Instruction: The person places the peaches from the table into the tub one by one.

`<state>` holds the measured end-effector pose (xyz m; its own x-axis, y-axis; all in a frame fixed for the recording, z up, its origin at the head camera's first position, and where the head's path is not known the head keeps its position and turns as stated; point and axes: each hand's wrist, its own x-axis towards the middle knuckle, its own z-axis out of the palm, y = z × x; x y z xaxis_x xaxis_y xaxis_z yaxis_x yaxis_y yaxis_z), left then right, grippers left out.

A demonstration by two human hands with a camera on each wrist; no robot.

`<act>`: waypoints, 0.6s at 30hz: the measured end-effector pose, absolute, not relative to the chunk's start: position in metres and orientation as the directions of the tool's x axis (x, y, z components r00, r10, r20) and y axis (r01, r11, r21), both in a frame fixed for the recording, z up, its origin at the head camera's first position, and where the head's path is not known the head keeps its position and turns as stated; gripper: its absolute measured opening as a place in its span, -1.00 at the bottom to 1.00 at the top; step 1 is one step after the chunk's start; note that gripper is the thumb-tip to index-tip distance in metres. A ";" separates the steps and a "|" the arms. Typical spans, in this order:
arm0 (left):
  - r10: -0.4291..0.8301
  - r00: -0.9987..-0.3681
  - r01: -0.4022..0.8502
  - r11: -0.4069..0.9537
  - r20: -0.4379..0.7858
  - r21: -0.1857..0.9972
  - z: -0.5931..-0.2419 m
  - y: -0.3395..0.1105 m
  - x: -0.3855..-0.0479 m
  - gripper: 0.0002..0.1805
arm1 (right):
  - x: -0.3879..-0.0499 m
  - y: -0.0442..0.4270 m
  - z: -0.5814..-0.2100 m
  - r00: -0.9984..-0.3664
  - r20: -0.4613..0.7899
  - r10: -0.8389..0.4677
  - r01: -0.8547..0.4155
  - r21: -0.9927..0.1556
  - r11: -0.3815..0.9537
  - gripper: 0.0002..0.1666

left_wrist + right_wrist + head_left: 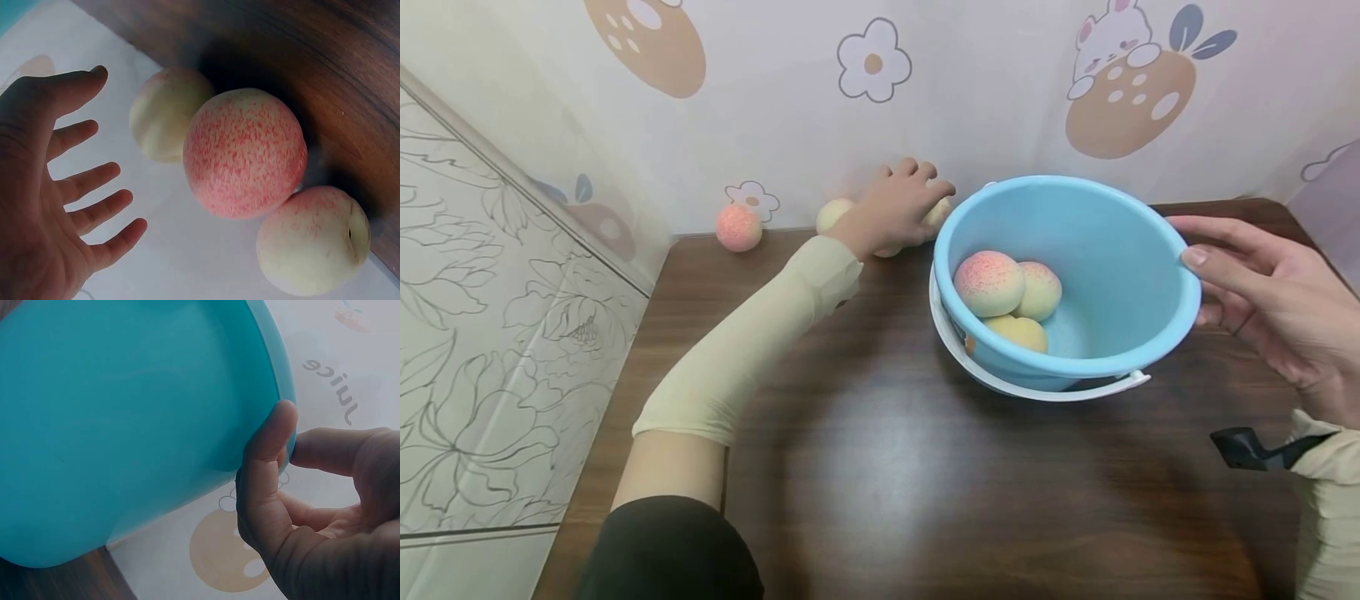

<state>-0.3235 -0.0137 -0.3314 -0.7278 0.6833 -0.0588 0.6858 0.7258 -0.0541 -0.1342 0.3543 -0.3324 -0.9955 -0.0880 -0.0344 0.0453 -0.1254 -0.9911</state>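
Observation:
A light blue bucket with a white handle stands tilted toward me on the table. Pinkish and yellow peaches lie inside it. My right hand pinches the bucket's right rim between thumb and fingers; the right wrist view shows this grip on the blue wall. By the back wall, my left hand reaches over peaches with fingers spread, partly hiding them. In the left wrist view, a speckled pink peach sits between two paler ones, a pale peach and a smaller-looking peach, apart from the fingers.
A lone pink peach lies at the table's back left corner. The dark wooden table meets a wall printed with flowers and rabbits. White floral panels run along the left side.

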 end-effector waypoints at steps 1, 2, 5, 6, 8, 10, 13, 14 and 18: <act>0.691 -0.721 0.692 0.720 -0.052 -0.052 -0.333 -0.012 -0.324 -0.43 | -0.134 0.355 -0.332 -0.995 -0.030 -0.090 0.041 -0.991 -0.124 -0.46; 0.698 -0.715 0.699 0.713 -0.044 -0.054 -0.334 -0.010 -0.324 -0.46 | -0.135 0.355 -0.332 -0.995 -0.028 -0.091 0.039 -0.991 -0.125 -0.45; 0.711 -0.702 0.712 0.700 -0.028 -0.055 -0.340 -0.005 -0.326 -0.52 | -0.135 0.355 -0.333 -0.996 -0.023 -0.091 0.033 -0.993 -0.116 -0.45; 0.714 -0.700 0.714 0.698 -0.029 -0.058 -0.342 -0.003 -0.327 -0.52 | -0.134 0.355 -0.333 -0.996 -0.025 -0.089 0.035 -0.993 -0.115 -0.46; 0.715 -0.698 0.716 0.695 -0.048 -0.062 -0.347 0.002 -0.330 -0.53 | -0.134 0.355 -0.332 -0.996 -0.033 -0.085 0.043 -0.993 -0.114 -0.46; 0.712 -0.698 0.716 0.696 -0.078 -0.050 -0.350 0.006 -0.333 -0.52 | -0.134 0.355 -0.332 -0.996 -0.038 -0.086 0.048 -0.992 -0.120 -0.46; 0.709 -0.696 0.716 0.698 -0.116 -0.033 -0.354 0.012 -0.336 -0.49 | -0.134 0.355 -0.332 -0.995 -0.044 -0.085 0.054 -0.992 -0.117 -0.46; 0.709 -0.695 0.716 0.697 -0.119 -0.033 -0.355 0.014 -0.337 -0.48 | -0.134 0.355 -0.332 -0.995 -0.046 -0.084 0.055 -0.992 -0.114 -0.46; 0.715 -0.691 0.721 0.691 -0.107 -0.046 -0.358 0.015 -0.336 -0.48 | -0.134 0.355 -0.332 -0.995 -0.037 -0.091 0.048 -0.992 -0.119 -0.46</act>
<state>-0.3363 0.0154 -0.3576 -0.6912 0.7147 -0.1066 0.7215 0.6909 -0.0458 -0.1344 0.3551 -0.3317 -0.9951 -0.0913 -0.0368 0.0476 -0.1190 -0.9918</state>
